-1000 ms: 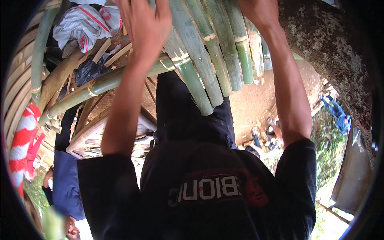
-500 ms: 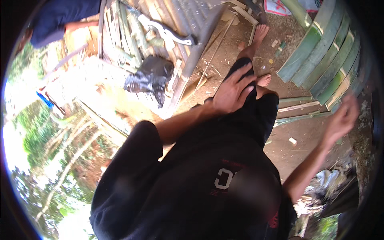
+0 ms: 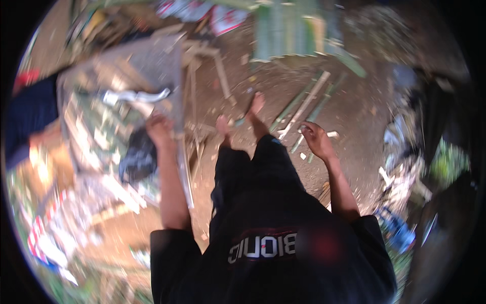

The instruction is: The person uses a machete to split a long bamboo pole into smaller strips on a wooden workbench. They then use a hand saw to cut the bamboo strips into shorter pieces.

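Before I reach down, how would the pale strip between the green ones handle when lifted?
The pale strip lies straight, so it's probably fairly stiff. It looks slim, so likely light; its length may make it tip if gripped near one end.

Daylight glares at lower left, bleaching patches nearly white; the ground (image 3: 354,126) is softly lit, the shirt (image 3: 273,266) deep black. Blur smears the bamboo (image 3: 283,35), left hand (image 3: 161,129) and right hand (image 3: 318,139). Edges bend toward the black fisheye rim.
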`<state>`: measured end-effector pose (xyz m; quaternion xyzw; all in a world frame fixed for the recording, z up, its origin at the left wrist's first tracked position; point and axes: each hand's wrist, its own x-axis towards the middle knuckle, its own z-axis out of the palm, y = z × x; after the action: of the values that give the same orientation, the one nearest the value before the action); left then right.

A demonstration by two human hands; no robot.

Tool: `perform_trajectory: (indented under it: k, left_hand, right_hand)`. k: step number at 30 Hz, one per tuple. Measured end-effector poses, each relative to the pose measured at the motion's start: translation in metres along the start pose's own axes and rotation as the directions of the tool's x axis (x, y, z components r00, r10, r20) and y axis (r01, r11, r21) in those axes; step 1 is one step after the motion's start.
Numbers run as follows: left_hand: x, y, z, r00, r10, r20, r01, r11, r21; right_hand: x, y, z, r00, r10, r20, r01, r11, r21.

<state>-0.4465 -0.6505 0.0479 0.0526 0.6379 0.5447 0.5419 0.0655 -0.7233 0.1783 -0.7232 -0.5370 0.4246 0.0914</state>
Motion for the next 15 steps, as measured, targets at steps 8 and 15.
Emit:
perform_trajectory:
  k: [8,15]
  left_hand:
    - [0.173,0.015,0.024,0.966,-0.048,-0.255,0.136,0.93,0.342]
    - [0.134,0.047,0.033,0.981,0.088,-0.171,-0.106,0.99,-0.098]
  right_hand:
    - [-0.128,0.029,0.054,0.977,0.178,-0.115,-0.177,0.984,0.022]
    - [-0.242,0.043,0.119,0.914,0.4,-0.064,-0.381,0.903,0.196]
